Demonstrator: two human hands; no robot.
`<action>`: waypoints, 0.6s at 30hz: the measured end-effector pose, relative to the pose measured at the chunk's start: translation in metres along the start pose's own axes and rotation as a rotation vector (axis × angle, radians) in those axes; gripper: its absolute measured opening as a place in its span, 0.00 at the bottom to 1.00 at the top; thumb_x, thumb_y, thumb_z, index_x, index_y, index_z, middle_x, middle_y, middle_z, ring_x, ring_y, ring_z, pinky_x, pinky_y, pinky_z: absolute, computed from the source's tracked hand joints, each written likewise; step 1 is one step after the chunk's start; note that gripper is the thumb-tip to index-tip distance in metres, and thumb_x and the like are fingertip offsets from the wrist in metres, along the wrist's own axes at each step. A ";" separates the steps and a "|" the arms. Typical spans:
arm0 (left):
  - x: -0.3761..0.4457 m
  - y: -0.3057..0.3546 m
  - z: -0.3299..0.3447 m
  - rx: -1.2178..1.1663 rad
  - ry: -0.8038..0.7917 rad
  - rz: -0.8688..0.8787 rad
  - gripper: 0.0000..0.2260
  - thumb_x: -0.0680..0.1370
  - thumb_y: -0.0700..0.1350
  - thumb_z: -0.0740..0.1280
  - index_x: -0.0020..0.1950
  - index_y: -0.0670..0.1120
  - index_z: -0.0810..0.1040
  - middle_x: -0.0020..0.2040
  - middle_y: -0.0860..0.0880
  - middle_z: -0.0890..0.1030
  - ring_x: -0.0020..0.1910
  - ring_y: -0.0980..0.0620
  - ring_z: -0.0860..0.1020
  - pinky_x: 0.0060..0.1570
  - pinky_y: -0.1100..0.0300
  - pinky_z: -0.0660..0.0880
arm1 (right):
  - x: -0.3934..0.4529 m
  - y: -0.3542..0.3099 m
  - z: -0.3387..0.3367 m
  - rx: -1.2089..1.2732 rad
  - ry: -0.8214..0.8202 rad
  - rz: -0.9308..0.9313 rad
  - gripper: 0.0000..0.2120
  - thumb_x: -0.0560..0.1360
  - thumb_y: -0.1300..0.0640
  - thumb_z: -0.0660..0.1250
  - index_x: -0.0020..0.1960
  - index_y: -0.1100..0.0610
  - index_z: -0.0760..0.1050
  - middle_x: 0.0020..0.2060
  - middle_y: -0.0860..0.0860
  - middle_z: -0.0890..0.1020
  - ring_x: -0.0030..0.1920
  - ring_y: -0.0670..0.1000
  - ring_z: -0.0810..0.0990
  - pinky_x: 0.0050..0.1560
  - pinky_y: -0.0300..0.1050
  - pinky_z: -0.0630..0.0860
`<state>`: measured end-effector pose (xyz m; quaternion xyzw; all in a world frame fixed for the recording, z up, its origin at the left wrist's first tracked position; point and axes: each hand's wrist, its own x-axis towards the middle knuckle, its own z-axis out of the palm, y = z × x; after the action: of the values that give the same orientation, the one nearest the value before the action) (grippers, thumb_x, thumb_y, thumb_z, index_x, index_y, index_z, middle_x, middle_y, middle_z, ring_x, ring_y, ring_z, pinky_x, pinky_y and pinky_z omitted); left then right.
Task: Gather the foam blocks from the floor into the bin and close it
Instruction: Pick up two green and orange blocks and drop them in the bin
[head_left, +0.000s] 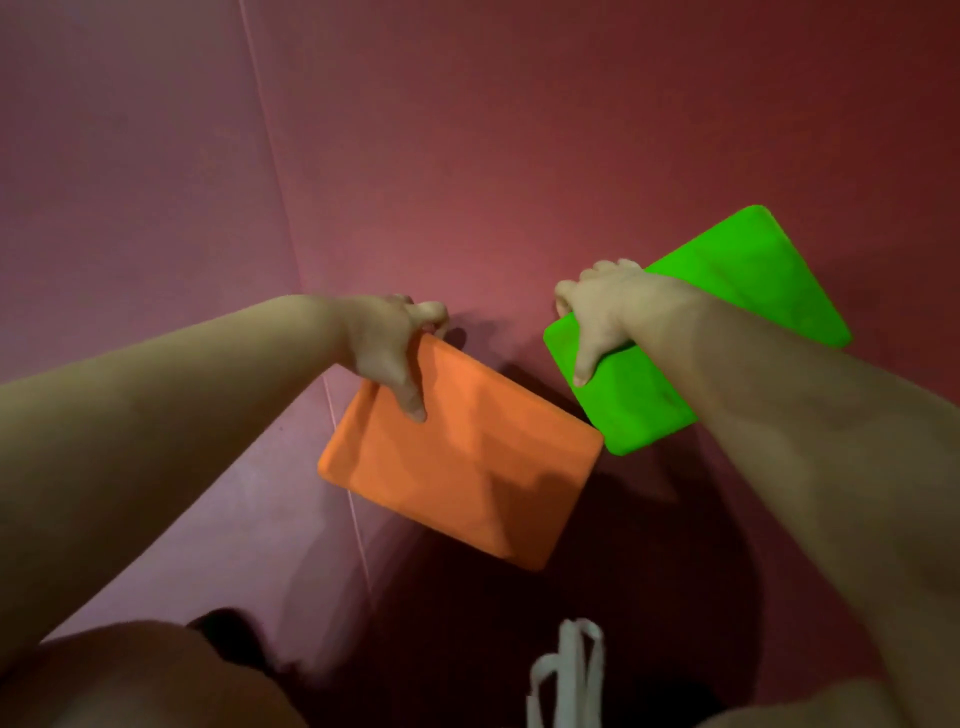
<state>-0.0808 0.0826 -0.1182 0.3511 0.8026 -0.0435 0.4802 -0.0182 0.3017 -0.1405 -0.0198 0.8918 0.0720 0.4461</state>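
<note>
The left hand (387, 353) gripped the orange foam block (462, 457) along its upper left edge, thumb lying flat on the broad top face and the fingers curled over the far edge and out of sight beneath. The block hung tilted, its far corner high and its near corner dropping toward the camera, and it cast a dark shadow on the floor below.

The right hand (602, 317) held the green foam block (717, 322) the same way, closed on its left end with the thumb pressed down onto the top face and the fingers wrapped over the far rim. That block lay up and to the right of the orange one; their near corners came close together, and whether they touched could not be told.

Both blocks were off the reddish-pink floor mat (467, 130), which filled the view and showed a thin pale seam running down its left part. No writing, label or brand mark could be read on either block or on the mat. White straps (566, 670) dangled at the bottom edge, blurred. The bin was not in view.
</note>
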 end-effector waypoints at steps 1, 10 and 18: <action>-0.002 0.001 0.001 -0.011 0.003 -0.005 0.34 0.58 0.57 0.80 0.57 0.55 0.66 0.55 0.46 0.71 0.53 0.44 0.72 0.55 0.52 0.73 | -0.001 0.001 0.000 0.023 -0.028 0.016 0.46 0.55 0.37 0.78 0.66 0.53 0.64 0.62 0.55 0.75 0.65 0.57 0.72 0.66 0.54 0.63; -0.057 0.051 -0.021 -0.111 0.180 -0.001 0.33 0.61 0.55 0.78 0.63 0.56 0.70 0.59 0.43 0.66 0.60 0.42 0.66 0.62 0.54 0.66 | -0.083 -0.004 0.011 0.158 0.033 0.200 0.50 0.56 0.38 0.78 0.70 0.56 0.60 0.67 0.59 0.64 0.69 0.60 0.62 0.67 0.58 0.64; -0.218 0.168 -0.074 0.132 0.365 0.080 0.28 0.68 0.58 0.70 0.64 0.49 0.67 0.62 0.44 0.64 0.59 0.39 0.68 0.56 0.48 0.69 | -0.317 -0.045 -0.039 0.555 0.444 0.482 0.32 0.66 0.48 0.72 0.67 0.47 0.65 0.60 0.56 0.70 0.60 0.59 0.69 0.60 0.55 0.65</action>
<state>0.0294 0.1246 0.1410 0.4157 0.8571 -0.0125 0.3039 0.1461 0.2422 0.1309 0.2948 0.9310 -0.0746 0.2020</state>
